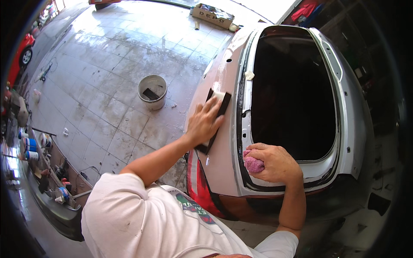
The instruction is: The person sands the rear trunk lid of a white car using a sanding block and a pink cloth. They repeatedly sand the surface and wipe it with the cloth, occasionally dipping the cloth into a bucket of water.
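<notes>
My left hand (202, 120) grips a long black sanding block (223, 105), pressed on the pinkish-grey primed side panel (224, 159) of a car body. My right hand (275, 165) holds a bunched pink cloth or sponge (254, 162) at the inner edge of the rear window opening (293, 96). A white strip with holes runs down the left side of that opening, and the panel's lower part is red and black (200, 189).
A bucket (152, 103) with a dark block inside stands on the tiled floor. A cardboard box (211, 18) lies at the back. At left are a red vehicle (23, 56), paint cans (30, 146) on a cluttered bench and a dark bumper (53, 215).
</notes>
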The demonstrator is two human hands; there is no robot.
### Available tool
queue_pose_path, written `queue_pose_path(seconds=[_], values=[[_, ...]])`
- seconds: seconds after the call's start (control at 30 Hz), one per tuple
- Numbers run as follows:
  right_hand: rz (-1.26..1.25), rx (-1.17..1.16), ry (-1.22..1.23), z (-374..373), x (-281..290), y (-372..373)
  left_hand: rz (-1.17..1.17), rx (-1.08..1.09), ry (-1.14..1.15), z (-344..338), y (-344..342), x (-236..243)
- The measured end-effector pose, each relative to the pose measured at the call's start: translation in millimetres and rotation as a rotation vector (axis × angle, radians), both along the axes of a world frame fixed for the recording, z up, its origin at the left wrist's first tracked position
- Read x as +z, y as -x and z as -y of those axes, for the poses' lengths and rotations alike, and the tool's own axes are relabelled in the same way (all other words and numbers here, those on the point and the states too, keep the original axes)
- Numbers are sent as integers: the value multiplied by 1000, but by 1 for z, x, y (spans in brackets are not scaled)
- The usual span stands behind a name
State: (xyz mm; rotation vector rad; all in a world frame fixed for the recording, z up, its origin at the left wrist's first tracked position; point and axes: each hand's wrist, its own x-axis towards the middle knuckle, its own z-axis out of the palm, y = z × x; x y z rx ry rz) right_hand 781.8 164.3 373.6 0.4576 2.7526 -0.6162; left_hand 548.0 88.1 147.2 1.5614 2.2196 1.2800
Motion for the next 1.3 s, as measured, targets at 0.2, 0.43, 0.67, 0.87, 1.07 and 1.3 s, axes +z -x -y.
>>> queue_pose_path(seconds=[0.2, 0.43, 0.67, 0.87, 1.07, 1.3], values=[[-26, 34, -33, 1, 2, 6, -9, 50, -85, -104, 104, -21], [-22, 28, -54, -3, -1, 6, -217, 141, 40, -118, 82, -49], [10, 8, -46, 1, 1, 4, -62, -32, -77, 14, 17, -23], [-58, 76, -46, -1, 3, 18, -541, 57, -60, -168, 187, -23], [16, 10, -65, 1, -6, 0, -7, 79, -84, 16, -12, -26], [14, 44, -82, 4, 4, 11, 76, 123, -90, -73, 79, -18]])
